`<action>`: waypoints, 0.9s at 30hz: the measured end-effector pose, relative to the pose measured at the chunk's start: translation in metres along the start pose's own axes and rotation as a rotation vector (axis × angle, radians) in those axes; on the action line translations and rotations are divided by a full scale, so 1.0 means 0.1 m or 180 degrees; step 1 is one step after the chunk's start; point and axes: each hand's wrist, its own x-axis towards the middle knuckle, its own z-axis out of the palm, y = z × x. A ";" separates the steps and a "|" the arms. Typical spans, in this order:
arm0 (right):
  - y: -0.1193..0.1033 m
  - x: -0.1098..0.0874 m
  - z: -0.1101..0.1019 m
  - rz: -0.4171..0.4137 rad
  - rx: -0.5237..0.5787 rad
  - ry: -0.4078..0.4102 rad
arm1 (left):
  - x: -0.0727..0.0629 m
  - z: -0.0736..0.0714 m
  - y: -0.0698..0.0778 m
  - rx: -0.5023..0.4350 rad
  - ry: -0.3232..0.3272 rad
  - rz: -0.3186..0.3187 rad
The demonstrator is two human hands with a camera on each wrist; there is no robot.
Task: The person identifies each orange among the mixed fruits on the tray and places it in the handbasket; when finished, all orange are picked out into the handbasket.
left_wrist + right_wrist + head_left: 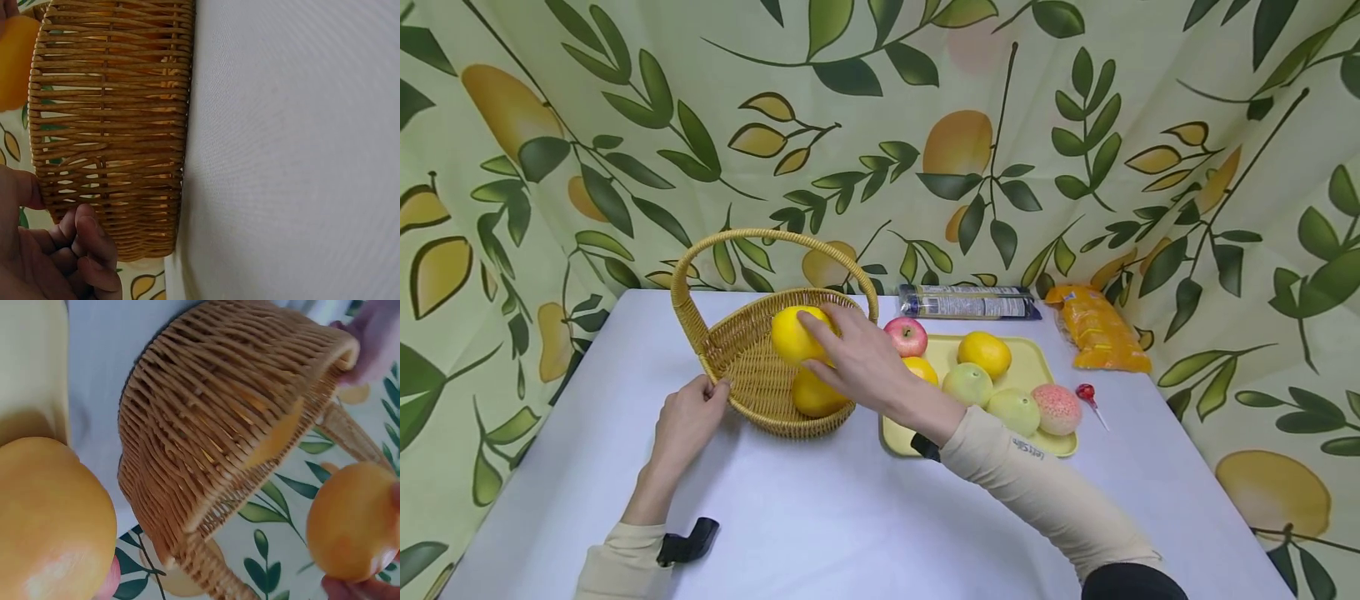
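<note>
My right hand (861, 354) holds a round yellow-orange fruit (797, 335) over the wicker basket (752, 375), fingers across its top and side. The right wrist view shows that fruit (349, 522) above the basket's rim. Inside the basket lies another yellow-orange fruit (816, 394), partly covered by the right hand in the head view. At the near left rim, my left hand (688, 421) pinches the basket's edge. In the left wrist view, the left thumb is at the rim and the curled fingers (94, 237) lie against the woven outer wall.
A tall handle (767, 236) arches over the basket. Right of it, a yellow tray (1037, 354) bears a red apple (906, 337), yellow fruits (984, 355), pale green fruits (967, 384) and a pink speckled peach (1057, 409). Nearby lie a lollipop (1086, 393), an orange packet (1097, 329) and dark packages (970, 302).
</note>
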 end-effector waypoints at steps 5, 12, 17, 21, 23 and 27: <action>-0.03 0.13 0.18 0.0190 -0.0427 -0.0213 | 0.00 0.01 0.00 0.0024 0.0003 0.0011; 0.01 0.19 0.35 0.0334 -0.0899 -0.0482 | 0.00 0.01 0.00 0.0020 -0.0032 0.0006; 0.01 0.20 0.41 0.0363 -0.0989 -0.0688 | 0.01 0.01 0.01 0.0041 -0.0018 0.0020; 0.01 0.22 0.43 0.0355 -0.1012 -0.0877 | 0.01 0.01 0.01 0.0046 -0.0004 0.0017; 0.02 0.23 0.44 0.0335 -0.1010 -0.0965 | 0.01 0.01 0.01 0.0041 -0.0005 0.0009; 0.02 0.25 0.46 0.0314 -0.1015 -0.1131 | 0.00 0.00 0.01 0.0042 -0.0030 -0.0001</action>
